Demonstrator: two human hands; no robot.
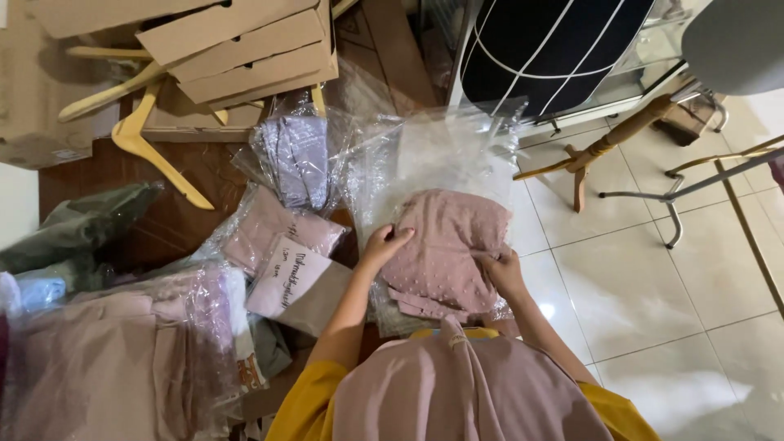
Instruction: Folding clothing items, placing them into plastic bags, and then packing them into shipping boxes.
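Note:
A folded dusty-pink garment (pixel 445 245) with small beads lies on a clear plastic bag (pixel 441 151) in front of me. My left hand (pixel 381 243) grips its left edge, fingers curled over the fabric. My right hand (pixel 503 269) holds its right edge, fingers closed on the cloth. Pink cloth (pixel 465 392) hangs below my yellow sleeves at the bottom of the view.
Bagged pink and lilac garments (pixel 294 159) pile up at left, one with a handwritten paper label (pixel 290 273). Cardboard boxes (pixel 245 49) and wooden hangers (pixel 151 143) lie at the back left. A dark mannequin torso (pixel 547 45) on a wooden stand and a metal rack leg (pixel 674 200) stand on white tiles at right.

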